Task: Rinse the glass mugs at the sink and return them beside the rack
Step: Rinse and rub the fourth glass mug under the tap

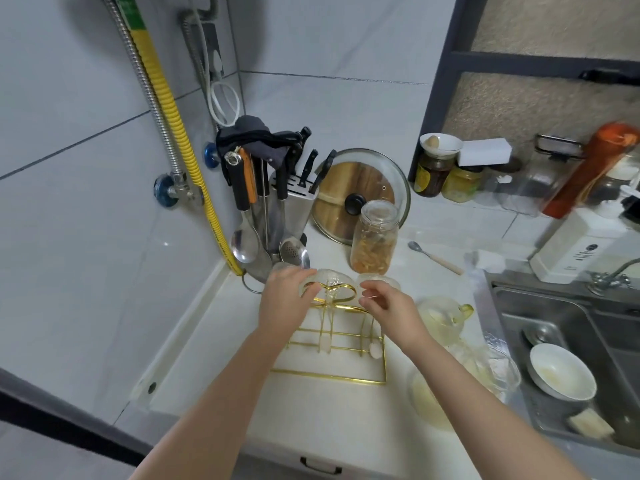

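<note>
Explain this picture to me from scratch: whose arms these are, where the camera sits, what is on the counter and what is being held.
The camera is worn on a person's head, looking down at their own arms. Both hands are at a gold wire rack on a white counter. The left hand grips a glass mug at the rack's top; the right hand reaches a second mug, though its grip is unclear. Nearby stand a glass teapot, a jar and a knife block. The sink, at right, holds a white bowl.

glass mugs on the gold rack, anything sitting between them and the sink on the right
Yes. A glass teapot and a clear glass bowl stand on the counter between the gold rack and the sink. Both hands are already at the glass mugs at the rack's top.
</note>
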Action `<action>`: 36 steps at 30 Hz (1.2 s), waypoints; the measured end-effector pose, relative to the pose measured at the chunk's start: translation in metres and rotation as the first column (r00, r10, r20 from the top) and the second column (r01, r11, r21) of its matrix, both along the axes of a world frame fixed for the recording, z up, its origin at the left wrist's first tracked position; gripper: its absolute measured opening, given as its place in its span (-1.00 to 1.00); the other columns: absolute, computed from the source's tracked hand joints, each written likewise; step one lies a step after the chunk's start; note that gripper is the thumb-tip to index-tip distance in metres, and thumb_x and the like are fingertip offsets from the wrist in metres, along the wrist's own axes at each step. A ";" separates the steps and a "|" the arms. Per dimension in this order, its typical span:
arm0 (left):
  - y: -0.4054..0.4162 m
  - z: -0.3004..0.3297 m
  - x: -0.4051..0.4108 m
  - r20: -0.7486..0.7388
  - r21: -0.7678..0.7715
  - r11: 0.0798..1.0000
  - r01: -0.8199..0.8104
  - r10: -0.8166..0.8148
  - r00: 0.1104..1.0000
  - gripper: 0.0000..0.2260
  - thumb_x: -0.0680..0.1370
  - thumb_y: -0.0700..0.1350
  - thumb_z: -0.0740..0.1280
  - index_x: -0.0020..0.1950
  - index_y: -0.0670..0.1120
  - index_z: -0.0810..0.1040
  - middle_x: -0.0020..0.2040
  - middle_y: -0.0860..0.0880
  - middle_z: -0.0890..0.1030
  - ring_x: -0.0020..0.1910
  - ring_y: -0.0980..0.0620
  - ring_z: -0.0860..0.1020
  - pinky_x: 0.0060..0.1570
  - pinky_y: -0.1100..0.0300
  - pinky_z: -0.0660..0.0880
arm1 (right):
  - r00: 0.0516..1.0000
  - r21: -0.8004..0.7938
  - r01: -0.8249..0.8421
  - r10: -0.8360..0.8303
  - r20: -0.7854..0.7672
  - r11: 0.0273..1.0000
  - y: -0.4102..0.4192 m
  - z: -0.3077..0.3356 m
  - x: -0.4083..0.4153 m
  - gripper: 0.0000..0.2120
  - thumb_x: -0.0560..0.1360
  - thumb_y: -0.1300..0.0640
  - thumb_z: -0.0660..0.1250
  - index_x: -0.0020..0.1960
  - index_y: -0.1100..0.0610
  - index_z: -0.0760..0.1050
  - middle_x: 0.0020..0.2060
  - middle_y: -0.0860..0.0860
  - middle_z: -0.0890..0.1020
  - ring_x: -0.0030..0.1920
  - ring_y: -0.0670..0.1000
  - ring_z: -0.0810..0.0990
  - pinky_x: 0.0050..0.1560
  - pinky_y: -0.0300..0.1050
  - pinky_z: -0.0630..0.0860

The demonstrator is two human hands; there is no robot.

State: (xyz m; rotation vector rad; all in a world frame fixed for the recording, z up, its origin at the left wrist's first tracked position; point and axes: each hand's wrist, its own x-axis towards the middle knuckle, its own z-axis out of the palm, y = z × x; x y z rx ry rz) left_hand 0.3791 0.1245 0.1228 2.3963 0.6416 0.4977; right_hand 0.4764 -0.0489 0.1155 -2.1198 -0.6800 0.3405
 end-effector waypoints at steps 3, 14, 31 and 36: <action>-0.021 -0.002 -0.004 0.083 0.046 0.998 0.045 -0.049 0.995 -0.65 0.55 0.00 0.31 0.34 0.00 0.49 0.30 0.03 0.50 0.31 0.03 0.37 0.28 0.18 0.29 | 0.999 -0.008 -0.011 0.011 0.035 1.000 -0.021 0.002 -0.005 -0.66 0.52 0.17 0.35 0.28 0.09 0.48 0.01 -0.03 0.58 0.03 -0.06 0.58 0.16 -0.25 0.42; -0.147 -0.021 -0.011 0.112 0.012 0.939 0.343 -0.342 0.933 -0.56 0.56 -0.05 0.26 0.44 0.11 0.32 0.23 0.12 0.51 0.09 0.20 0.49 0.10 0.28 0.41 | 0.998 -0.077 0.041 -0.036 0.059 0.996 -0.142 -0.016 -0.014 -0.65 0.51 0.15 0.37 0.29 0.06 0.46 0.10 -0.11 0.57 0.11 -0.16 0.53 0.08 -0.55 0.31; -0.227 -0.101 0.023 -0.424 -0.327 0.929 0.172 -0.307 0.852 -0.14 0.38 -0.05 0.51 0.53 0.03 0.07 0.48 0.07 0.25 0.46 0.02 0.26 0.37 0.16 0.22 | 0.964 -0.283 0.011 -0.086 -0.253 0.959 -0.217 -0.104 -0.025 -0.92 0.53 0.06 0.27 -0.10 0.02 0.40 -0.19 -0.07 0.53 -0.13 -0.07 0.48 -0.18 -0.25 0.30; -0.235 -0.098 0.012 -0.358 -0.353 0.928 0.118 -0.251 0.899 -0.24 0.38 -0.04 0.51 0.48 0.01 0.19 0.41 0.07 0.37 0.35 0.05 0.38 0.25 0.20 0.32 | 0.974 -0.191 -0.012 -0.032 -0.223 0.981 -0.227 -0.099 -0.026 -0.91 0.55 0.15 0.24 -0.13 0.03 0.42 -0.22 -0.07 0.53 -0.15 -0.03 0.49 -0.25 -0.38 0.34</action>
